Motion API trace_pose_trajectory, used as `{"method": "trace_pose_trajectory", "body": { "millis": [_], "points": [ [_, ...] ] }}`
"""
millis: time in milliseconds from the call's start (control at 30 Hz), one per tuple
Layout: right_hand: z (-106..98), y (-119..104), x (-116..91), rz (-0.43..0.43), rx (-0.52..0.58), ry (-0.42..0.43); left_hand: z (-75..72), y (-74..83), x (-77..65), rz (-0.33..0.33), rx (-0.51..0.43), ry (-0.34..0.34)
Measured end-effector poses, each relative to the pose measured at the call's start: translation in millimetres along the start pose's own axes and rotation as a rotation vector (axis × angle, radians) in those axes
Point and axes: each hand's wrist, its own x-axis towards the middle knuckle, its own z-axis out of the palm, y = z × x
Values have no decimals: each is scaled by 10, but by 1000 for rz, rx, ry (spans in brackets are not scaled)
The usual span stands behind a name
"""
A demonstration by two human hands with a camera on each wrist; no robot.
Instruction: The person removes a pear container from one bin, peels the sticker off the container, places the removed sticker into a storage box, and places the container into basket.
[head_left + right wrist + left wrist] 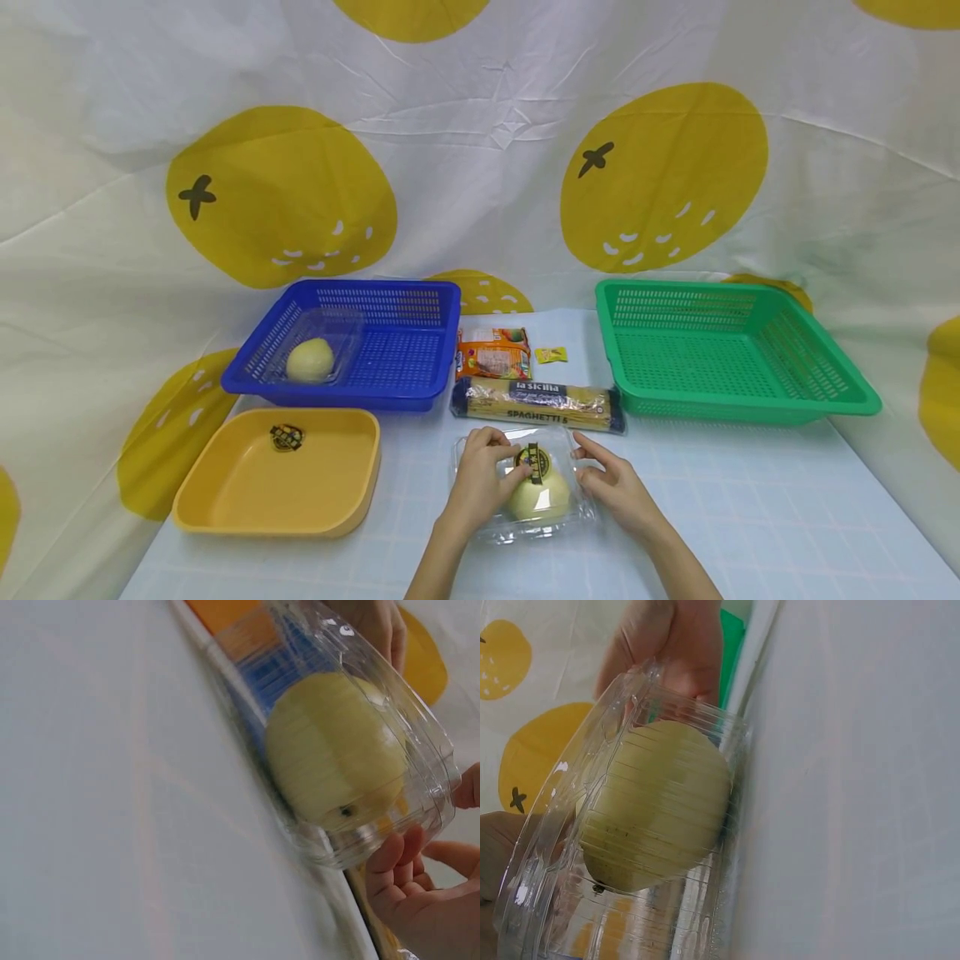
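A clear plastic clamshell box [491, 530] with a round pale-yellow fruit [542, 498] inside lies on the table in front of me. A black-and-yellow sticker [534, 461] is on its lid. My left hand [480, 482] rests over the lid's left part, its thumb touching the sticker. At the box's right edge, my right hand [617, 492] grips the rim between thumb and fingers. The right wrist view shows these bent fingers [397, 862] at the end of the box. Most of the left fingers are hidden in both wrist views.
Behind the box lie a spaghetti pack [540, 404], an orange snack packet [493, 354] and a small yellow sachet [551, 355]. A blue basket [442, 358] holds another boxed fruit [310, 361]. A yellow tray [277, 492] with a sticker [287, 437] is left; a green basket [705, 358] is right.
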Motion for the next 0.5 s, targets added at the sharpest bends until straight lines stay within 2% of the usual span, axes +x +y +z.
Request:
{"method": "trace_pose_trajectory", "body": {
  "millis": [167, 400, 500],
  "points": [
    [0, -1, -7, 8, -11, 12, 12, 19, 4, -15, 5, 4],
    [0, 9, -3, -5, -5, 14, 73, 122, 48, -181, -12, 39],
    [-1, 16, -1, -19, -4, 9, 93, 158, 66, -225, -15, 57]
  ]
}}
